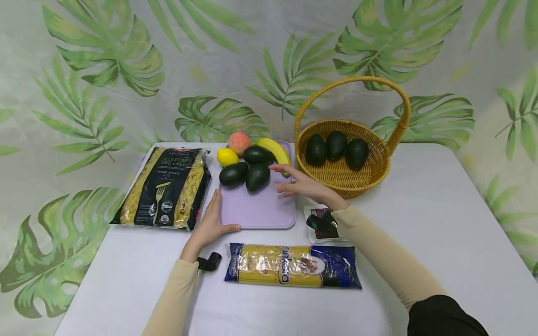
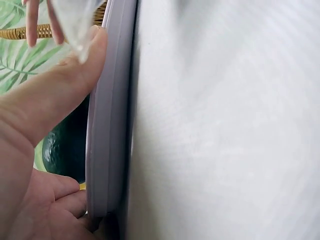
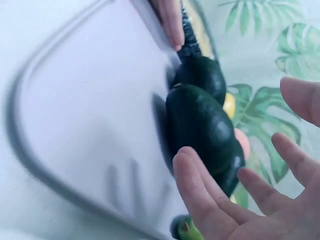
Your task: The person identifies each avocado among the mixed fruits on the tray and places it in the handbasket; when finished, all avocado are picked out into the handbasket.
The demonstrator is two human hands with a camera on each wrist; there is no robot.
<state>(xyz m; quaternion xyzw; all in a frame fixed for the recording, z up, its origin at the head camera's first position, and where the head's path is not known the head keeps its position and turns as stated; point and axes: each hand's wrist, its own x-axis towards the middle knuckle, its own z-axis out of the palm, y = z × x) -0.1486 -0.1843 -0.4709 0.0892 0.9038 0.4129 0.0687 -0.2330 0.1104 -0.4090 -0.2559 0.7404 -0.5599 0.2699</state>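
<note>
Nearest the camera, the right arm's beige sleeve [image 1: 378, 252], dark fabric at its upper end, crosses the near right of the table, beside a blue-ended pack of spaghetti [image 1: 273, 265] lying flat. Beyond the pack sits a lilac tray [image 1: 256, 210], with three avocados clustered on its far half, next to a banana [image 1: 278, 153], a lemon [image 1: 227, 157] and a peach [image 1: 239, 143]. The left hand [image 1: 210, 225] spans the tray's near left corner, thumb along the near edge and fingers extended up the left side, bracing rather than clenching. The right hand [image 1: 304, 184] holds nothing: its fingers are spread just beside the nearest avocado [image 1: 258, 177], and whether a fingertip touches it cannot be told. That avocado should be modest in weight and firm, its glossy skin perhaps slippery and its rounded body apt to roll; a thumb and fingers wrapped across its widest part look the surest hold, from the open near side where neighbours don't crowd. The tray looks stiff and light, best steadied at its raised rim. Three more avocados [image 1: 336, 145] rest in the wicker basket [image 1: 349, 182], whose arched handle would suit lifting.
</note>
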